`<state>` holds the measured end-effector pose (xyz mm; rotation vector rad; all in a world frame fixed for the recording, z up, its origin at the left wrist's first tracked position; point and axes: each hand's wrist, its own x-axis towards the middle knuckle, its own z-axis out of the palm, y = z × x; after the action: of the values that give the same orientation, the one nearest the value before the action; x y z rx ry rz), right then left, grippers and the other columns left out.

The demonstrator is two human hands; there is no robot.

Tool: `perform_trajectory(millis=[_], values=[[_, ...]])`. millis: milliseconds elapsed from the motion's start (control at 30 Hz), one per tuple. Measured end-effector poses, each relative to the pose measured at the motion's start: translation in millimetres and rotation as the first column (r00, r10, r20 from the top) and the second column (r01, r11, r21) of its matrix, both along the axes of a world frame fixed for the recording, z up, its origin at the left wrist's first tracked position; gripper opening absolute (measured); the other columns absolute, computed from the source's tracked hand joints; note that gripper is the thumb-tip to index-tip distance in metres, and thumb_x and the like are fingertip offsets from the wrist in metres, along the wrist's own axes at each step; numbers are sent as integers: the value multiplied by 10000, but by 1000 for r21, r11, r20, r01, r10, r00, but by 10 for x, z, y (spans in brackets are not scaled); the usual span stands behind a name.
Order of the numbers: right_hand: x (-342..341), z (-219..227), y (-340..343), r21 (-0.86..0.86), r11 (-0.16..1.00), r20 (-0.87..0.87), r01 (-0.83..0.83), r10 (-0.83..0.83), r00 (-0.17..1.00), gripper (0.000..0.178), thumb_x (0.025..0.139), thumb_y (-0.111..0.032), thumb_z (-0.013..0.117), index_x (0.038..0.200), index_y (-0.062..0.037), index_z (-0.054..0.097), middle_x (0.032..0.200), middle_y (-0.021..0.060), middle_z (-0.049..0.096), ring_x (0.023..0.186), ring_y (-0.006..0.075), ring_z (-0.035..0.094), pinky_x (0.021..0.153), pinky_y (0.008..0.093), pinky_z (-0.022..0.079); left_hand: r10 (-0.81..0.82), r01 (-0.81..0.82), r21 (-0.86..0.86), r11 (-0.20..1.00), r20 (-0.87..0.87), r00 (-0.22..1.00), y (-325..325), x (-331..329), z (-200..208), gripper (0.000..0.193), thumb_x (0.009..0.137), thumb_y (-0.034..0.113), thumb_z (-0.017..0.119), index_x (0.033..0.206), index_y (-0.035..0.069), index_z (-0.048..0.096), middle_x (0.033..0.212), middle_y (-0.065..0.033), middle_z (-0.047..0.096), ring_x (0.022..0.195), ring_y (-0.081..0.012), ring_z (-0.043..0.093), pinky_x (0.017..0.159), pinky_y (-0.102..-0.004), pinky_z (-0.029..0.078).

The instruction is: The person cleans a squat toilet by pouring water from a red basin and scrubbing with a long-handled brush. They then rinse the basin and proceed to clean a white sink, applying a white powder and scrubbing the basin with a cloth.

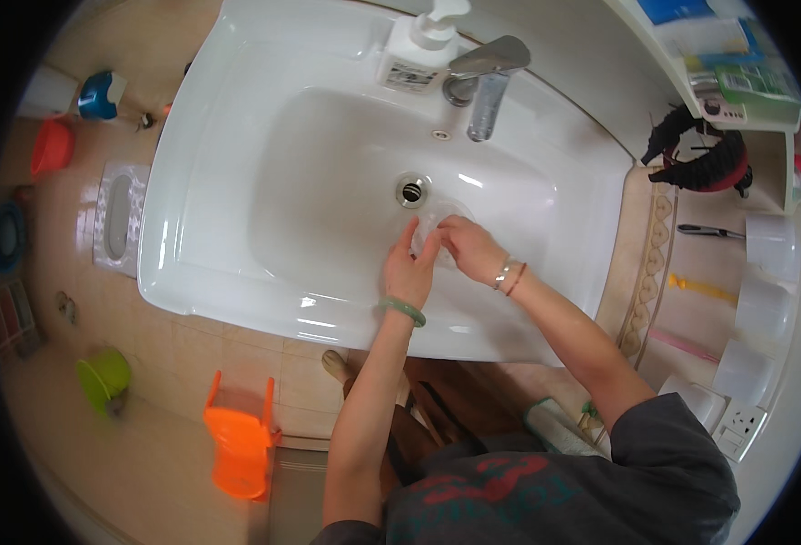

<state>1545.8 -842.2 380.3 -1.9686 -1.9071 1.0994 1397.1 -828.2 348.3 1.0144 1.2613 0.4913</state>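
Observation:
Over the basin of a white sink, my two hands meet just in front of the drain. Between their fingertips is a clear, rounded, thin-looking thing, perhaps plastic; its kind is hard to make out. My left hand, below a green bangle, has its thumb and fingers closed at the near side of it. My right hand bends its fingers in from the right and pinches at the same thing. A chrome faucet stands beyond, beside a white pump bottle.
On the right wall hang several white cups with toothbrushes, a black-and-red hair tool and a socket. An orange child's chair, a green bucket and a squat toilet are on the left floor.

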Motion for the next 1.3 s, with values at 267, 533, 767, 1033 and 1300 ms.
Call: perform_trajectory(millis=[267, 533, 767, 1033, 1300], values=[[384, -1, 899, 166, 635, 862, -755, 278, 424, 415, 831, -76, 500, 1232, 31, 518, 1349, 118, 444, 1291, 240, 373, 1095, 327, 282, 14, -13, -31, 999, 17, 1000, 256, -155, 108, 609, 877, 404, 589, 1357, 61, 437, 1035, -121, 581, 811, -162, 552, 716, -286, 486], [1275, 52, 208, -449, 528, 854, -721, 490, -174, 521, 854, -123, 438, 1351, 32, 408, 1519, 112, 208, 1405, 231, 178, 1166, 370, 92, 152, -156, 5, 988, 179, 972, 160, -271, 145, 578, 876, 408, 581, 1327, 59, 480, 874, -124, 580, 704, -195, 512, 701, -307, 441], [236, -7, 1367, -249, 444, 949, -860, 290, -126, 504, 857, -141, 444, 1336, 17, 438, 1509, 79, 245, 1389, 203, 214, 1148, 347, 135, 133, -130, -28, 991, 181, 974, 180, -329, 415, 586, 889, 405, 567, 1328, 30, 468, 848, -107, 579, 709, -151, 506, 693, -285, 443], [544, 229, 745, -46, 689, 979, -723, 176, 105, 575, 837, -179, 491, 1376, -18, 376, 1496, 92, 266, 1400, 196, 196, 1136, 360, 179, 178, -135, -189, 973, 233, 956, 206, -436, 522, 620, 894, 388, 578, 1375, 34, 409, 933, -57, 586, 748, -101, 512, 691, -259, 460], [749, 36, 918, 394, 908, 671, -143, -177, 720, 610, 921, -314, 473, 1395, 18, 283, 1472, 150, 287, 1376, 267, 248, 1126, 414, 197, 110, -64, -181, 981, 253, 961, 167, -194, 603, 616, 893, 388, 583, 1375, 46, 410, 1062, -72, 571, 859, -122, 544, 745, -277, 485]])
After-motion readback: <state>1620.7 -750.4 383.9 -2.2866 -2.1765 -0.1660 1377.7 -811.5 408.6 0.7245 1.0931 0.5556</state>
